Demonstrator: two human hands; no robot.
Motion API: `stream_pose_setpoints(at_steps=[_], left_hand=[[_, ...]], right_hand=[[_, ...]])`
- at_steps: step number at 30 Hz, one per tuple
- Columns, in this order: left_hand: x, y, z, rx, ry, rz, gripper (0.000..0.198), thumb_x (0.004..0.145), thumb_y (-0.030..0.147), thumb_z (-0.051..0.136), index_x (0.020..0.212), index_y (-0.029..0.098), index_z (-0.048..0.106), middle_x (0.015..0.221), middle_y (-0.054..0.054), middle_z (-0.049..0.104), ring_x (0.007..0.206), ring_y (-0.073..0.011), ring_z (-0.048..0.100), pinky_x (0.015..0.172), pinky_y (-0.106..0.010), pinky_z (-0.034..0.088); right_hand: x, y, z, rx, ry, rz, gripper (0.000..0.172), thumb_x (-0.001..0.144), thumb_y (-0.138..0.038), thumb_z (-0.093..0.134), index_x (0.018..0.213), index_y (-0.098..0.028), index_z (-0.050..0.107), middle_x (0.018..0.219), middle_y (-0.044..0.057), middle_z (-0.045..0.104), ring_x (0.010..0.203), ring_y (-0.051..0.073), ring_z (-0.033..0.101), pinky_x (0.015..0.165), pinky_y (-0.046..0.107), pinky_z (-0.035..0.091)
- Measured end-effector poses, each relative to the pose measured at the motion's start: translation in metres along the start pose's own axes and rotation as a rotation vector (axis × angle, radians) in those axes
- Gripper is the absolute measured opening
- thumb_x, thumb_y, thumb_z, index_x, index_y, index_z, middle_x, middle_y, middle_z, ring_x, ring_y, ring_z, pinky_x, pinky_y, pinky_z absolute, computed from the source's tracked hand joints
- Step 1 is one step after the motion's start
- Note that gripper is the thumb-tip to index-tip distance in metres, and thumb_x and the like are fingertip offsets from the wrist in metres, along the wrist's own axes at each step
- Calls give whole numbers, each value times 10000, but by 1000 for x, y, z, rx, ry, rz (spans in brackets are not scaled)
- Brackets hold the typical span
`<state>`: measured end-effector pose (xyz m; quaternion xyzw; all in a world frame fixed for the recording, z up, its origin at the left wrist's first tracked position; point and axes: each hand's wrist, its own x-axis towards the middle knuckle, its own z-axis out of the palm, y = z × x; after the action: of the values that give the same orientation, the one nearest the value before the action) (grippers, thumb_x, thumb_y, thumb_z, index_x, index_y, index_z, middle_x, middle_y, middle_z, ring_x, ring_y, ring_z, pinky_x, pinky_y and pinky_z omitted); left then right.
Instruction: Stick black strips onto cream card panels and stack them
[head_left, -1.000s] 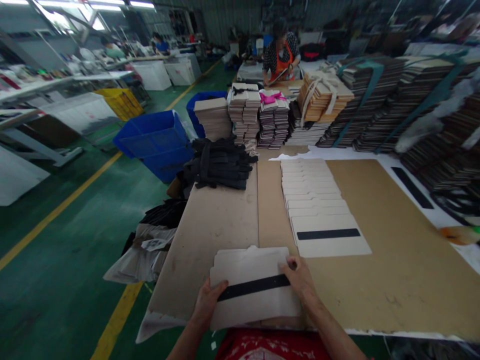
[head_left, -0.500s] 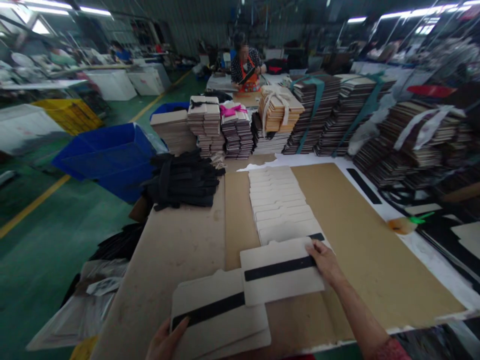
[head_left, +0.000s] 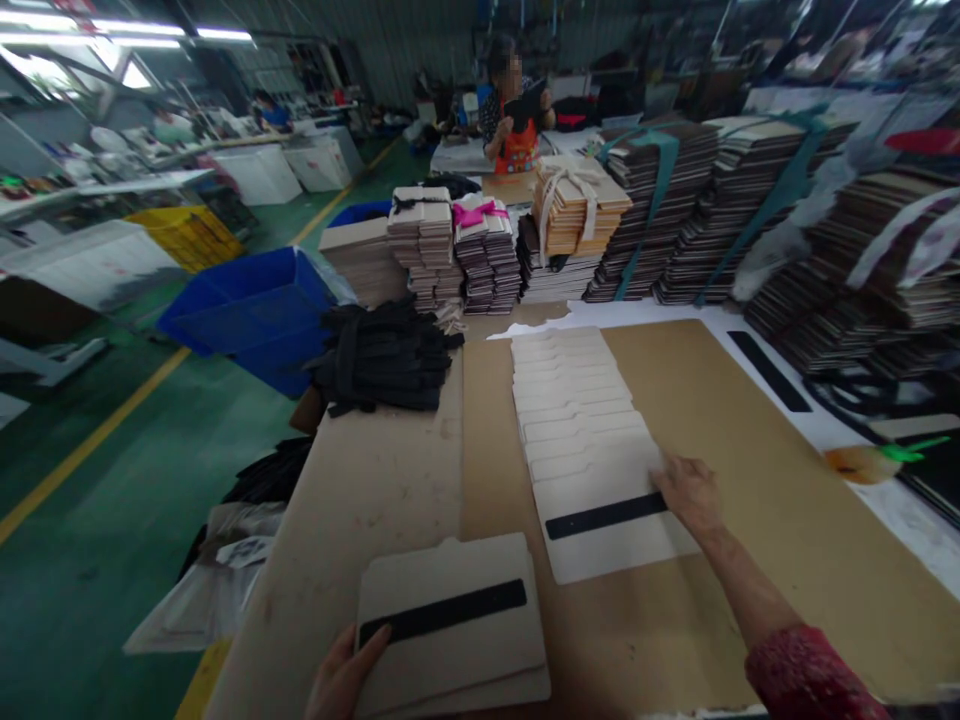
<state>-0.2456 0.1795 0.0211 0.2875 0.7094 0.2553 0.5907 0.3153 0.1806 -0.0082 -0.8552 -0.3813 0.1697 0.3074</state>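
Note:
My left hand (head_left: 351, 668) grips the left edge of a small stack of beige board panels (head_left: 457, 650), its thumb on the end of a black strip (head_left: 450, 612) that crosses the top panel. To the right, a row of overlapping beige panels (head_left: 574, 390) runs away from me. The nearest panel (head_left: 622, 550) of that row lies flat with its own black strip (head_left: 604, 516). My right hand (head_left: 690, 492), fingers bent, is closed at this panel's right edge by the strip's end; its fingertips are partly hidden.
A bundle of black strips (head_left: 386, 355) lies at the table's left, near a blue bin (head_left: 247, 300). Tied stacks of panels (head_left: 487, 260) line the far side. A loose black strip (head_left: 769, 370) and an orange object with a green tip (head_left: 862, 465) are right. A co-worker (head_left: 517, 130) works beyond.
My right hand has moved right with a panel, from over the left stack onto the row's near end, where it now lies flat. My left hand still holds the stack.

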Motion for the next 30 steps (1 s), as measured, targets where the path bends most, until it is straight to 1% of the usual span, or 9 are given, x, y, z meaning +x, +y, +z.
stream_pose_setpoints(at_steps=[2, 3, 7, 9, 12, 18, 23, 27, 30], left_hand=[[1, -4, 0, -19, -4, 5, 510, 564, 490, 849, 918, 160, 690, 739, -57, 737, 685, -268, 702, 607, -322, 539], [1, -6, 0, -28, -4, 8, 527, 552, 490, 855, 925, 157, 687, 749, -60, 739, 686, -261, 699, 611, -316, 537], [5, -15, -5, -75, -31, 26, 564, 544, 466, 863, 977, 158, 671, 814, -59, 746, 715, -240, 694, 649, -307, 536], [5, -18, -7, -99, -57, 30, 557, 565, 455, 853, 998, 164, 656, 827, -58, 746, 718, -237, 693, 654, -312, 538], [4, -21, -8, -121, -100, 38, 537, 604, 438, 837, 1026, 169, 642, 856, -63, 748, 729, -235, 694, 668, -320, 543], [7, -27, -8, -129, -88, 63, 515, 615, 445, 833, 1007, 164, 651, 834, -53, 745, 712, -222, 688, 651, -295, 536], [8, -30, -6, -115, -50, 63, 563, 589, 460, 837, 1030, 161, 655, 834, -53, 747, 715, -237, 692, 652, -307, 541], [7, -24, -7, -73, -52, 37, 582, 597, 489, 828, 1051, 169, 656, 838, -55, 753, 739, -258, 704, 659, -320, 552], [8, -17, -9, -25, -48, 12, 574, 580, 509, 838, 1014, 172, 674, 834, -62, 756, 777, -283, 714, 662, -326, 559]], right_hand=[[-25, -22, 17, 0, -39, -85, 406, 786, -384, 487, 1075, -154, 655, 1128, 169, 633, 1132, 323, 515, 1039, 516, 340], [-43, -35, 31, 16, -101, -138, 406, 809, -391, 464, 1087, -161, 651, 1120, 157, 632, 1091, 298, 540, 1021, 483, 375], [-130, -91, 94, 92, -432, -340, 340, 820, -359, 489, 1080, -233, 669, 1023, 56, 659, 861, 188, 620, 821, 296, 512], [-163, -108, 119, 78, -470, -355, 399, 785, -321, 532, 1146, -204, 651, 1104, 89, 638, 976, 219, 610, 893, 320, 499], [-182, -117, 140, 28, -424, -314, 483, 800, -302, 518, 1241, -125, 604, 1190, 170, 572, 1144, 297, 533, 1023, 411, 422], [-176, -112, 139, 51, -394, -290, 446, 814, -311, 501, 1203, -137, 632, 1122, 161, 562, 1105, 306, 523, 1035, 429, 402], [-188, -115, 136, 170, -356, -233, 349, 811, -346, 510, 1084, -181, 652, 1133, 135, 573, 1122, 286, 512, 1057, 439, 374], [-202, -125, 129, 290, -369, -164, 219, 848, -372, 480, 861, -220, 638, 871, 54, 645, 860, 221, 600, 823, 341, 499], [-190, -121, 115, 364, -356, -99, 229, 856, -415, 486, 802, -228, 607, 708, -9, 620, 680, 173, 582, 632, 266, 487]])
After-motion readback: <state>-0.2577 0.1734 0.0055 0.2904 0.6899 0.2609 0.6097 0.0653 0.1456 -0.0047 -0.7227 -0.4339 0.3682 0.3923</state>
